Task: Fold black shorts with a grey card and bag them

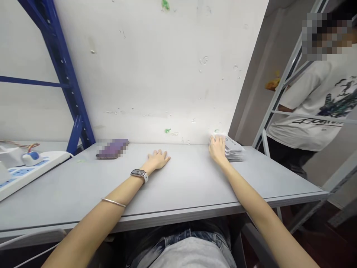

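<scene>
My left hand (157, 160) lies on the grey table (184, 182) with its fingers spread and nothing in it. A watch and a bangle circle that arm. Toward the back right of the table, my right hand (217, 148) reaches onto the left side of a stack of flat white printed packets (234, 149). Its fingertips rest over the top of the stack, at a pale edge; whether they grip a packet is hidden by the back of the hand. The stack stands close to the wall.
A purple phone-like object (113, 149), partly pixelated, lies at the back left. A white power strip (36, 169) with plugs sits at the left edge. A blue metal upright (67, 74) rises there. Behind a grey frame at right stands a person in a white shirt (315, 100).
</scene>
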A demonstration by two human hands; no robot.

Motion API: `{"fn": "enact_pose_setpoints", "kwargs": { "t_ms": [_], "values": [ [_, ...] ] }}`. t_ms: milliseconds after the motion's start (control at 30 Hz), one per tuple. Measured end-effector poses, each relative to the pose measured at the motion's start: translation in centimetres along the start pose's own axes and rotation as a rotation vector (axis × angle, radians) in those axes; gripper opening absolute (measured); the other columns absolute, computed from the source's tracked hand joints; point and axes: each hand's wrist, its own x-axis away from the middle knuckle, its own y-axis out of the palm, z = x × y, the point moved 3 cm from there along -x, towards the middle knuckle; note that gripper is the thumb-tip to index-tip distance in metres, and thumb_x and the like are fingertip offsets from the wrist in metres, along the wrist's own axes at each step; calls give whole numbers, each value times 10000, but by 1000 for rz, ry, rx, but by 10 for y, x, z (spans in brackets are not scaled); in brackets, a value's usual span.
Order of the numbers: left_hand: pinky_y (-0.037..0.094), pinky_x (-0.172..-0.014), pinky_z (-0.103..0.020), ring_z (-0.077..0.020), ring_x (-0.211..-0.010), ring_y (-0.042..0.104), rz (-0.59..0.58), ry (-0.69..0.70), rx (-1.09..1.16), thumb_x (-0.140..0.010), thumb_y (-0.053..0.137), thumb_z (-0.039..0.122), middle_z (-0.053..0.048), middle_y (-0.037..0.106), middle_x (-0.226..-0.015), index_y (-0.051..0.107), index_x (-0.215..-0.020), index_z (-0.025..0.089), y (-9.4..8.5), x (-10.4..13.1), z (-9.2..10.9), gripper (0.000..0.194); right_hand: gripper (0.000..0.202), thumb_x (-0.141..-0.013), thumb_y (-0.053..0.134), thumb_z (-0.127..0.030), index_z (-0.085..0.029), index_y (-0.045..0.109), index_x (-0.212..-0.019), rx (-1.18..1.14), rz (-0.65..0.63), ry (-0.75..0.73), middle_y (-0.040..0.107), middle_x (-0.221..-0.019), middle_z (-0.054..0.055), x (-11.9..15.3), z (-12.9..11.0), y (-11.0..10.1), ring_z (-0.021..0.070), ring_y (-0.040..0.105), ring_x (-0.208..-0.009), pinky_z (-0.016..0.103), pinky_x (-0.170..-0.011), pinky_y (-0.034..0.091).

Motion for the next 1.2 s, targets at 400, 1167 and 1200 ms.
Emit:
{"fn": "enact_pose_setpoints", "kwargs": {
  "t_ms": [400, 1167, 1200],
  "values": [
    [297, -1036, -628, -390, -1420, 268, -8, -6, -1, -987, 227, 484, -199, 269, -1572, 372, -1471, 200, -2, 3, 2, 580, 429, -885, 334, -111, -110, 600, -1222, -26, -42, 180, 594, -1215, 231, -1, 32, 4, 344, 476, -1193, 433, -957, 350],
    [300, -1041, -627, -384, -1411, 285, 4, 9, 0, -981, 229, 496, -193, 276, -1570, 365, -1478, 196, -1, 2, 0, 596, 303, -927, 442, -195, -162, 664, -1131, 16, -144, 210, 604, -1223, 186, -5, 42, 3, 334, 538, -1149, 477, -954, 353],
    [302, -1040, -627, -383, -1410, 288, 4, 9, -2, -981, 227, 496, -193, 280, -1568, 368, -1476, 198, -1, 2, 0, 595, 305, -932, 438, -201, -156, 663, -1132, 9, -143, 208, 605, -1218, 194, -5, 42, 2, 340, 534, -1155, 480, -954, 347]
  ]
}}
